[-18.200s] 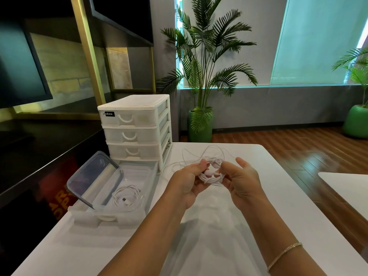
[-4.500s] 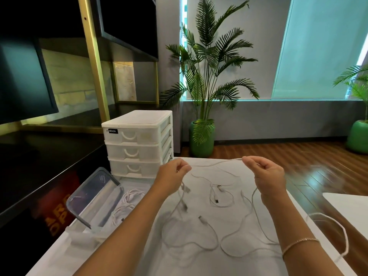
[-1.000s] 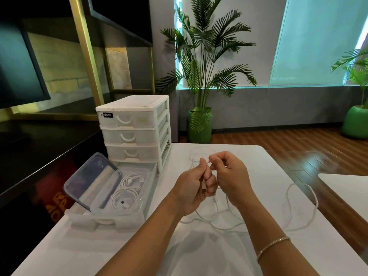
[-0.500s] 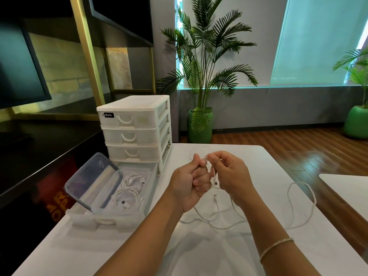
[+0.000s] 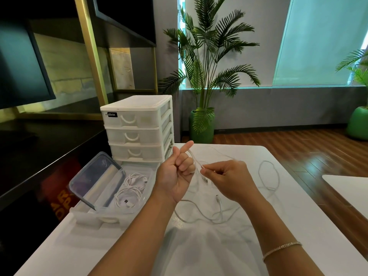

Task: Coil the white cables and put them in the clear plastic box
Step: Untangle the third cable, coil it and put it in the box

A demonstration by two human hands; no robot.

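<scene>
The left hand [image 5: 179, 174] is raised above the middle of the bench [image 5: 123, 248], palm turned toward the person, index finger stuck up and the other fingers curled. A loose white cable [image 5: 201, 216] runs over the base of that index finger, so the hand seems to serve as a form to wind on. The right hand [image 5: 227, 180] pinches the same cable between thumb and fingertip just beside the left hand, probably to feed the next turn round the fingers. A plug end hangs between the two hands; the rest of the cable trails in slack loops on the bench below them and out toward the right edge.

The clear plastic box [image 5: 147, 188] sits by the left edge, in front of a white drawer unit [image 5: 137, 128], its lid [image 5: 95, 178] propped open toward the left so the mouth stays free. Two coiled white cables [image 5: 129, 193] lie inside already. This cable is barely started, most of its length uncoiled.
</scene>
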